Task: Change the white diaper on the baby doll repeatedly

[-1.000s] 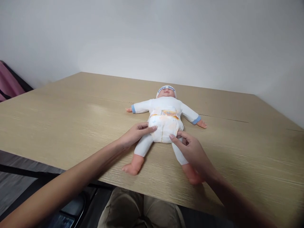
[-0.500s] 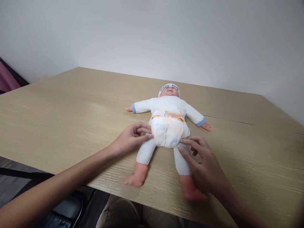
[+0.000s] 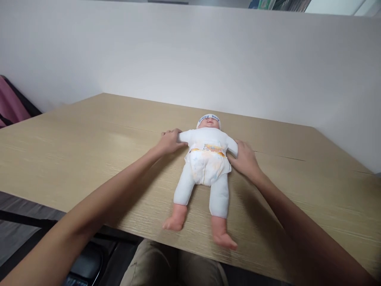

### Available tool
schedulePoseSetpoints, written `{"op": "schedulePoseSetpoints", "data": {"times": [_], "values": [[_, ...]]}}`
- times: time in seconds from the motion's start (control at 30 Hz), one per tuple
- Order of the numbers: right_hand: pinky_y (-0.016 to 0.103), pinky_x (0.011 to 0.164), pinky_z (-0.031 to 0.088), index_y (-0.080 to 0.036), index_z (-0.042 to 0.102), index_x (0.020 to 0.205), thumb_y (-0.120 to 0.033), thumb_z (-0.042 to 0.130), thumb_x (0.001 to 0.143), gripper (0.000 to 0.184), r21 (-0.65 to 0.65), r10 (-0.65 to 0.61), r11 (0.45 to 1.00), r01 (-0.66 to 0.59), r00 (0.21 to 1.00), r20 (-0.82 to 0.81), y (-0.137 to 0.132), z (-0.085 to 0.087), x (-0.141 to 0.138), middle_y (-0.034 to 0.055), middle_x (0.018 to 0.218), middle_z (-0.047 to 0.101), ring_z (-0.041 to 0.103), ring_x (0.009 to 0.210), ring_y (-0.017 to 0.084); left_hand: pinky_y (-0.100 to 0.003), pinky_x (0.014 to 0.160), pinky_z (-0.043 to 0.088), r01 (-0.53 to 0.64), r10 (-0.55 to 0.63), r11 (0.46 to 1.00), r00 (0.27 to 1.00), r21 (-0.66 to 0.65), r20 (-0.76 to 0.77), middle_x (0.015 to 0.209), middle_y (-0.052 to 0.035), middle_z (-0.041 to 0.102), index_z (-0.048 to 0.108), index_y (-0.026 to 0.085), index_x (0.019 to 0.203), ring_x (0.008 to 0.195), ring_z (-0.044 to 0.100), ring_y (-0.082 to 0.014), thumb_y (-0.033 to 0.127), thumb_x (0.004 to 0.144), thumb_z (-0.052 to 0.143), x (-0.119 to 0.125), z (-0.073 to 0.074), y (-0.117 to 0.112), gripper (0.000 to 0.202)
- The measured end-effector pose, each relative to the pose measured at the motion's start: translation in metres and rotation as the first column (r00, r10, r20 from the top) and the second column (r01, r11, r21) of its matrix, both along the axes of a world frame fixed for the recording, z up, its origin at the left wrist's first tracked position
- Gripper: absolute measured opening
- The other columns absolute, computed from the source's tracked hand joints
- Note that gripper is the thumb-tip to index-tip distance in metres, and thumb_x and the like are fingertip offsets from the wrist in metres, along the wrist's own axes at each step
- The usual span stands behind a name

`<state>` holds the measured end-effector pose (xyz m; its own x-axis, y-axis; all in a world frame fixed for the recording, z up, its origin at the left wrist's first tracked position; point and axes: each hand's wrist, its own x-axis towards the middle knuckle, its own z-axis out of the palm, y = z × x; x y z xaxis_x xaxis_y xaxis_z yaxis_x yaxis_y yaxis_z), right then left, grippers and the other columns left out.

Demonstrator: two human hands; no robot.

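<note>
A baby doll (image 3: 205, 167) in a white suit, white cap and a diaper (image 3: 206, 166) lies on its back on the wooden table (image 3: 89, 151), feet towards me. My left hand (image 3: 170, 142) is wrapped round the doll's arm on the left side. On the other side my right hand (image 3: 244, 159) covers and grips the doll's other arm. Both doll hands are hidden under my hands. The doll's bare feet lie near the table's front edge.
A white wall rises behind the table. A seam runs across the tabletop behind the doll. Something pink (image 3: 8, 107) stands at the far left. Below the front edge are my knees (image 3: 175, 266) and a dark chair (image 3: 86, 266).
Both hands have left the diaper at the doll's hips and moved up to its arms, closing on them. The doll's arms, earlier spread out, are now covered at the ends.
</note>
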<state>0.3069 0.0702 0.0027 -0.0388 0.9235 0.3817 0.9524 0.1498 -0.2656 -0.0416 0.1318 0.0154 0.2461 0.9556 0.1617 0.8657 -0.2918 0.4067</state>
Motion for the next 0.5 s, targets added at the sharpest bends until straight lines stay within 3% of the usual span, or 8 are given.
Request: {"op": "schedulePoseSetpoints", "data": {"times": [0.13, 0.27, 0.33, 0.4, 0.5], "values": [[0.045, 0.099, 0.052, -0.012, 0.071, 0.135, -0.032, 0.057, 0.099, 0.043, -0.092, -0.088, 0.992, 0.085, 0.996, -0.028, 0.013, 0.007, -0.021, 0.0258, 0.135, 0.077, 0.069, 0.119, 0.039, -0.044, 0.104, 0.045, -0.051, 0.050, 0.998, 0.999, -0.026, -0.022, 0.127, -0.0220, 0.080, 0.068, 0.015, 0.130, 0.120, 0.072, -0.0399, 0.055, 0.100, 0.067, 0.017, 0.012, 0.000, 0.050], [0.039, 0.088, 0.053, -0.017, 0.077, 0.126, -0.027, 0.058, 0.095, 0.038, -0.119, -0.071, 0.991, 0.063, 0.995, -0.063, -0.012, 0.026, -0.019, 0.0208, 0.129, 0.082, 0.074, 0.109, 0.036, -0.038, 0.080, 0.045, -0.089, 0.089, 0.996, 0.996, -0.033, -0.003, 0.112, -0.0199, 0.081, 0.068, 0.017, 0.116, 0.099, 0.074, -0.0367, 0.061, 0.098, 0.067, 0.013, 0.038, -0.044, 0.047], [0.038, 0.087, 0.054, -0.020, 0.078, 0.130, -0.026, 0.059, 0.092, 0.043, -0.129, -0.013, 0.992, -0.004, 0.991, -0.131, -0.038, 0.040, -0.012, 0.0153, 0.127, 0.085, 0.076, 0.108, 0.034, -0.036, 0.074, 0.042, -0.104, 0.107, 0.994, 0.992, -0.040, 0.074, 0.106, -0.0156, 0.080, 0.065, 0.020, 0.110, 0.092, 0.073, -0.0347, 0.065, 0.094, 0.070, 0.006, 0.053, -0.089, 0.048], [0.039, 0.090, 0.057, -0.024, 0.079, 0.136, -0.027, 0.061, 0.089, 0.050, -0.116, 0.111, 0.982, -0.147, 0.956, -0.271, -0.073, 0.056, -0.007, 0.0103, 0.128, 0.085, 0.077, 0.111, 0.033, -0.035, 0.072, 0.043, -0.122, 0.130, 0.991, 0.975, -0.055, 0.180, 0.103, -0.0113, 0.080, 0.062, 0.024, 0.109, 0.089, 0.073, -0.0341, 0.066, 0.092, 0.073, -0.002, 0.062, -0.150, 0.047], [0.042, 0.096, 0.058, -0.027, 0.080, 0.137, -0.030, 0.063, 0.086, 0.053, -0.077, 0.241, 0.954, -0.290, 0.893, -0.379, -0.133, 0.076, -0.008, 0.0079, 0.132, 0.084, 0.077, 0.117, 0.034, -0.037, 0.072, 0.049, -0.110, 0.165, 0.979, 0.924, -0.174, 0.345, 0.101, -0.0076, 0.080, 0.058, 0.028, 0.115, 0.090, 0.074, -0.0352, 0.067, 0.091, 0.074, -0.009, 0.048, -0.251, 0.049]]}}
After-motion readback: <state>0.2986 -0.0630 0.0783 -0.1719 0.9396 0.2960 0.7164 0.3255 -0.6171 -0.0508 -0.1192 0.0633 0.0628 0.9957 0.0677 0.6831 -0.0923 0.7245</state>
